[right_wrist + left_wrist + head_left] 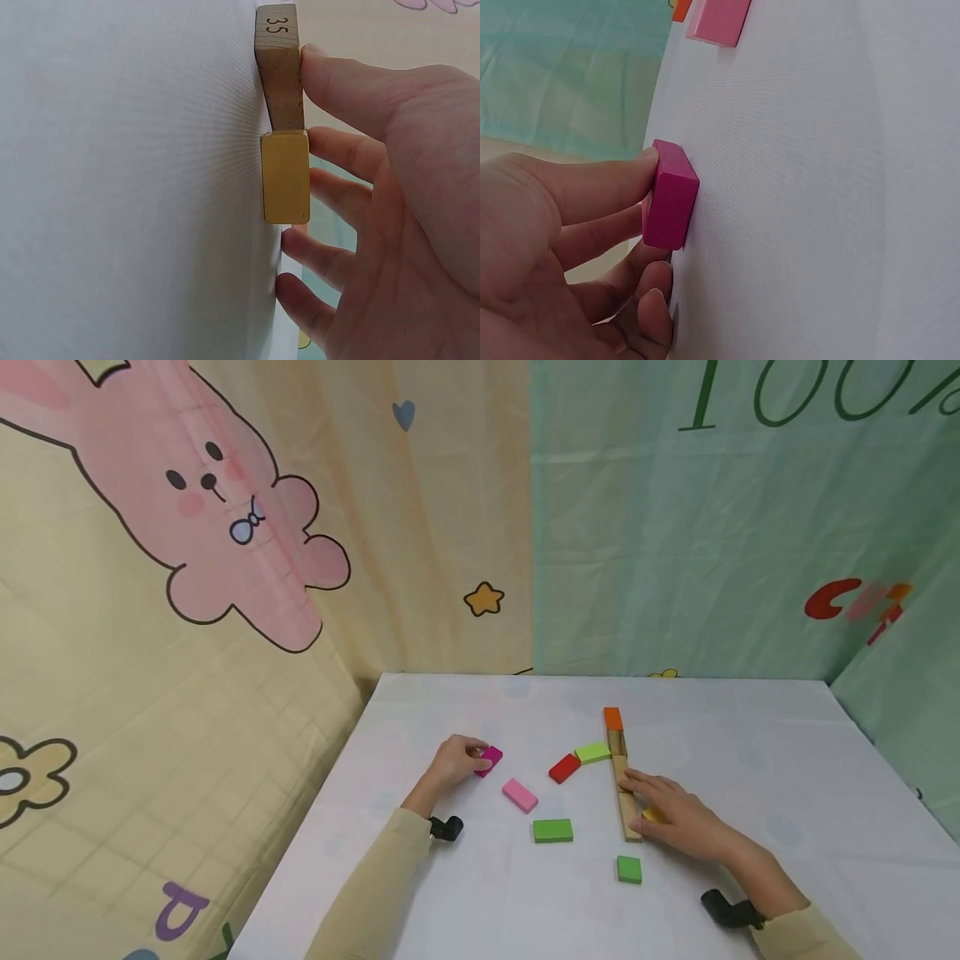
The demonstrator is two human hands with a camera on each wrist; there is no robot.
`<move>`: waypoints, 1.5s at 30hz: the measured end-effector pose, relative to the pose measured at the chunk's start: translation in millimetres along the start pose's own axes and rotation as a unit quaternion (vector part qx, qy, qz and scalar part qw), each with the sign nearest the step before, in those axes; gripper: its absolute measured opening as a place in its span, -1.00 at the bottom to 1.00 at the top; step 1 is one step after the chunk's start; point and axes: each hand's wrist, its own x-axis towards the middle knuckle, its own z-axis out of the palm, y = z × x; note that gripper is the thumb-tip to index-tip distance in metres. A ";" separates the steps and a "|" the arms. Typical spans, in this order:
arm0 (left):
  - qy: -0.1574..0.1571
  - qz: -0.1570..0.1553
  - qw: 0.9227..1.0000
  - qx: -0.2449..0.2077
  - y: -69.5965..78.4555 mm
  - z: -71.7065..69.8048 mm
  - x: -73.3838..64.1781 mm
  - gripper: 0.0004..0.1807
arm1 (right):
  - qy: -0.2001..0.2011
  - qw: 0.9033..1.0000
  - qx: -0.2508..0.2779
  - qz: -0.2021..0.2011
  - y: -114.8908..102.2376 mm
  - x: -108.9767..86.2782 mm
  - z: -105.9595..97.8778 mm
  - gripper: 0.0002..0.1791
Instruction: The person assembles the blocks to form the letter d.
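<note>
My left hand (452, 762) pinches a magenta block (671, 206) between thumb and fingers at the left of the table, its lower side close against the white surface. My right hand (688, 820) lies over a row of plain wooden blocks (627, 810), fingers extended. In the right wrist view the thumb touches the wooden block (281, 75) marked 35, and the fingertips rest along the top of a yellow block (286, 178) beside it. From the head view the yellow block is mostly hidden under the hand. An orange block (612, 719) tops the row's far end.
A light green block (593, 752) meets the row's left side, with a red block (564, 768) at its other end. Between the hands lie a pink block (520, 796) and a green block (552, 831). Nearer stands a small green block (629, 869). Printed curtains (450, 510) border the table.
</note>
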 end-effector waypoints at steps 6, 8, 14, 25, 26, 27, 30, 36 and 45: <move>0.005 0.014 1.000 0.009 2.4 5.5 -1.4 -0.60 | 0.000 1.000 -0.002 -0.004 0.1 -1.7 -1.0 -0.21; 0.007 0.015 1.000 0.009 2.9 7.1 -1.8 -0.60 | 0.001 1.000 -0.002 -0.005 0.0 -1.9 -1.6 -0.21; 0.017 0.027 0.999 0.012 0.7 9.8 -1.6 -0.58 | 0.003 1.000 -0.004 -0.012 0.6 -2.4 -1.8 -0.21; -0.014 0.037 0.999 0.012 9.4 7.4 -0.8 -0.59 | 0.003 1.000 -0.005 -0.016 0.3 -2.7 -4.1 -0.22; -0.015 0.038 0.999 0.009 10.1 7.0 0.0 -0.61 | 0.003 1.000 -0.004 -0.016 0.3 -2.7 -4.4 -0.22; -0.014 0.039 0.999 0.006 10.9 6.6 0.8 -0.62 | 0.004 1.000 -0.003 -0.017 0.4 -2.7 -4.6 -0.22; -0.012 0.038 0.999 -0.007 12.7 5.9 2.7 -0.65 | 0.004 1.000 -0.003 -0.018 0.5 -2.5 -4.6 -0.22; -0.009 0.032 0.999 -0.028 12.8 7.9 4.6 -0.64 | 0.006 1.000 0.001 -0.020 0.0 -1.6 -3.2 -0.24; 0.000 0.037 0.999 -0.039 17.0 9.9 5.1 -0.64 | -0.001 1.000 -0.004 -0.012 -0.4 -1.7 -0.3 -0.23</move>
